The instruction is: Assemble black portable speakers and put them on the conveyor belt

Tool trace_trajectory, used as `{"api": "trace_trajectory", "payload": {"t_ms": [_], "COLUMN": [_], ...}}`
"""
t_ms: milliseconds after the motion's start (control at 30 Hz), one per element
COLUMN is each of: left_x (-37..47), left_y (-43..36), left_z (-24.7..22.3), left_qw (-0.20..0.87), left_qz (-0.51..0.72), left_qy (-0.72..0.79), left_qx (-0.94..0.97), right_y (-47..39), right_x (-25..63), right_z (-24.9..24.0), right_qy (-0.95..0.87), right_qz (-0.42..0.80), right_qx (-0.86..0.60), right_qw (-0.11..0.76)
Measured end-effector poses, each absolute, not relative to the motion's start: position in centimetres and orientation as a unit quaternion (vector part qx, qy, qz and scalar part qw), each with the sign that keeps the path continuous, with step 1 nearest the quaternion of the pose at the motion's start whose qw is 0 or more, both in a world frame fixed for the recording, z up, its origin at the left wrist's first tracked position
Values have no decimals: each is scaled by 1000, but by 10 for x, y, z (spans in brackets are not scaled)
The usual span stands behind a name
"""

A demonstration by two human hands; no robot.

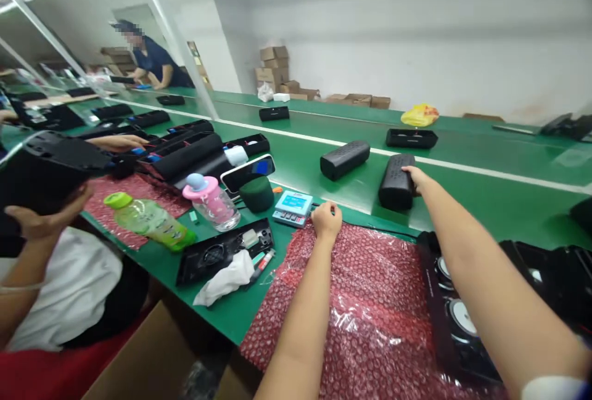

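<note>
Right hand [415, 179] pinching black speaker's right side | black speaker [396, 185] on green counter [296, 159], beyond red bubble wrap's far edge | left hand [327, 220] curled tight, contents unclear | one-sided grip could let it slip

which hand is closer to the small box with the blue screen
Left. The left hand is curled just to the right of the small box; the right hand is farther off to the right, holding a black speaker.
</note>
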State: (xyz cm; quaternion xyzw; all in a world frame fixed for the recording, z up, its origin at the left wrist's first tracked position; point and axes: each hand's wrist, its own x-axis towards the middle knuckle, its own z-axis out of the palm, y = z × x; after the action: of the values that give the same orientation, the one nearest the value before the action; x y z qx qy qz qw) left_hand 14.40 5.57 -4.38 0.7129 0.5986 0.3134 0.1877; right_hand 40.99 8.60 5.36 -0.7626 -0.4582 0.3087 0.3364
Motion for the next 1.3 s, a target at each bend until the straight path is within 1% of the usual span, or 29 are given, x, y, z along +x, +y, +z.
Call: {"api": "trace_trajectory", "payload": {"t_ms": [100, 167, 200, 267, 367, 433, 500, 600, 700, 833, 933, 1033, 1133, 1233, 1300], "left_x": [148, 152, 155, 163, 190, 213, 235, 257, 263, 257, 253, 254, 255, 256, 255], "left_y": [51, 47, 45, 40, 14, -26, -79, -157, -197, -197, -191, -191, -192, -193, -194], "left_z": [-40, -34, -29, -14, 17, 39, 54, 56, 37, 12, 1, -7, -12, -10, -5], "left_qw": [162, 151, 147, 122, 111, 93, 86, 87, 65, 42, 29, 23, 20, 3, -3], "left_qz": [291, 279, 275, 267, 256, 260, 233, 98, 22, 9, 15, 40, 61, 38, 13], "left_qy": [604, 600, 593, 582, 539, 447, 328, 174, 133, 176, 193, 195, 214, 224, 210], "left_qx": [724, 735, 742, 758, 795, 851, 912, 976, 989, 983, 981, 980, 975, 974, 978], "right_y": [76, 54, 38, -3, -78, -132, -183, -247, -296, -344, -363, -367, -360, -352, -351], "right_x": [431, 449, 459, 481, 515, 538, 556, 575, 583, 576, 556, 535, 522, 519, 520], "right_z": [58, 73, 84, 111, 152, 169, 175, 169, 156, 136, 122, 112, 108, 109, 111], "right_qy": [-383, -361, -368, -461, -559, -576, -561, -530, -539, -570, -593, -603, -595, -599, -613], "right_qz": [344, 364, 376, 395, 319, 237, 166, 119, 116, 102, 140, 183, 194, 189, 182], "right_qx": [-804, -808, -801, -749, -731, -754, -793, -835, -832, -811, -785, -765, -766, -764, -757], "right_qw": [299, 289, 288, 266, 228, 209, 171, 87, 59, 88, 116, 130, 143, 150, 134]}}
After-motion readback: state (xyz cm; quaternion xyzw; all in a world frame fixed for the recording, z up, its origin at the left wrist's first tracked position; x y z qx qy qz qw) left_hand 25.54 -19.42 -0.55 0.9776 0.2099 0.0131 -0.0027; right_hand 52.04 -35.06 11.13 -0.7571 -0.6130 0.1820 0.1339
